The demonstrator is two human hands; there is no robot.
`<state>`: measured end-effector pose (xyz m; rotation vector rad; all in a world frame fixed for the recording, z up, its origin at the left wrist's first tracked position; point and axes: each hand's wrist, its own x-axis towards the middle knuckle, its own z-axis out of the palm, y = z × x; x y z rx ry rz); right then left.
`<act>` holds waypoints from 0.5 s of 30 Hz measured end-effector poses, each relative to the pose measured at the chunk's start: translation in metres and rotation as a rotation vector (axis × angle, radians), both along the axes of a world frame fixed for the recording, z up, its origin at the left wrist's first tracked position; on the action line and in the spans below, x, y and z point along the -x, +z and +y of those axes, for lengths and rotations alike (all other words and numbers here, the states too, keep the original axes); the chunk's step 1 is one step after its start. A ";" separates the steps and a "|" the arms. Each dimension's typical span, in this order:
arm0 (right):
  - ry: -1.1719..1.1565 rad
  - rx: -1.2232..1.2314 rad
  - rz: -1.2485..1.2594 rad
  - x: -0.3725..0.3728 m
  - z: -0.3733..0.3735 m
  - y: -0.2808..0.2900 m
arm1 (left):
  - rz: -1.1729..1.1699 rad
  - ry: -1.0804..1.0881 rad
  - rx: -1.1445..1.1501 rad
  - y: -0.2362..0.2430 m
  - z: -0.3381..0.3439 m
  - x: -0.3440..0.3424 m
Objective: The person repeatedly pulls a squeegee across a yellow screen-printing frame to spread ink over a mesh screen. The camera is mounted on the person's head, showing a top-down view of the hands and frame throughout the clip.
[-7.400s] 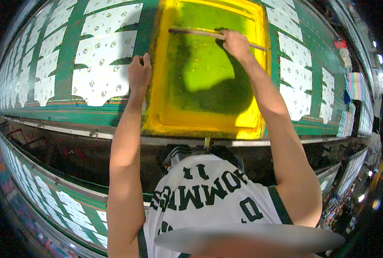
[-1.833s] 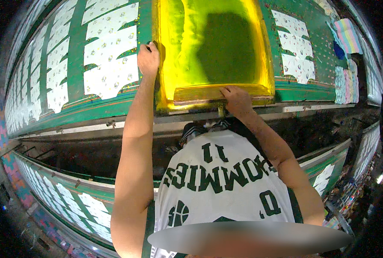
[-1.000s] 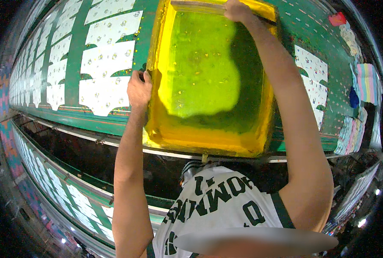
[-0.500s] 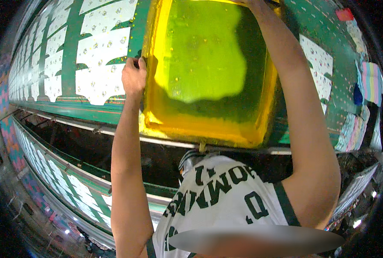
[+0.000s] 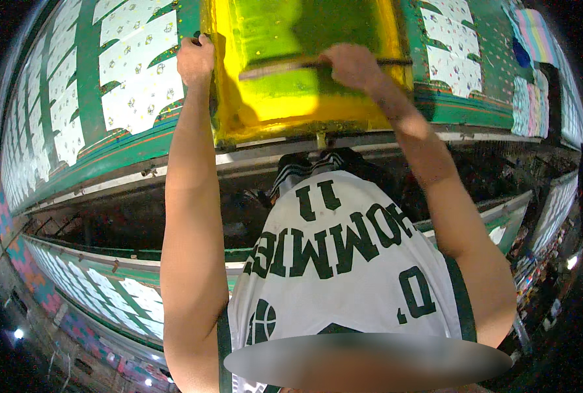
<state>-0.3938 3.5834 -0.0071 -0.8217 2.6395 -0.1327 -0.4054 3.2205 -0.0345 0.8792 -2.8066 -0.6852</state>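
A yellow-framed printing screen (image 5: 291,118) lies on the green table in front of me, with wet yellow-green colour across its mesh. My right hand (image 5: 355,67) is closed round a squeegee (image 5: 275,68), a long thin bar lying crosswise over the near half of the mesh; hand and bar are slightly blurred. At the screen's left side my left hand (image 5: 195,62) is closed, gripping at its edge. A small dark part shows by those fingers, too hidden to make out.
White printed cloth pieces (image 5: 141,72) lie in rows on the green table (image 5: 118,154) to the left; more cloth pieces (image 5: 452,56) lie right of the screen. Folded pastel cloths (image 5: 530,105) hang at the far right. Behind me runs another table with white pieces (image 5: 144,298).
My right hand has come from the screen's far edge toward me, bringing the squeegee into sight. The whole table sits higher in the picture now. My left hand stays at the screen's left edge.
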 end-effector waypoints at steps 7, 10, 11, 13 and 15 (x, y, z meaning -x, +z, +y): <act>-0.094 0.052 0.098 -0.118 0.007 0.000 | 0.039 -0.023 0.017 0.000 0.001 -0.007; -0.055 0.076 0.093 -0.101 0.008 -0.001 | 0.048 -0.023 0.033 -0.003 -0.001 -0.006; -0.034 0.106 0.088 -0.098 0.008 -0.001 | 0.055 -0.028 0.038 -0.003 -0.001 -0.006; -0.043 0.100 0.105 -0.097 0.008 0.001 | 0.040 -0.028 0.042 -0.003 -0.002 -0.006; -0.040 0.114 0.074 -0.105 0.008 0.004 | 0.046 -0.002 0.035 -0.002 -0.001 -0.006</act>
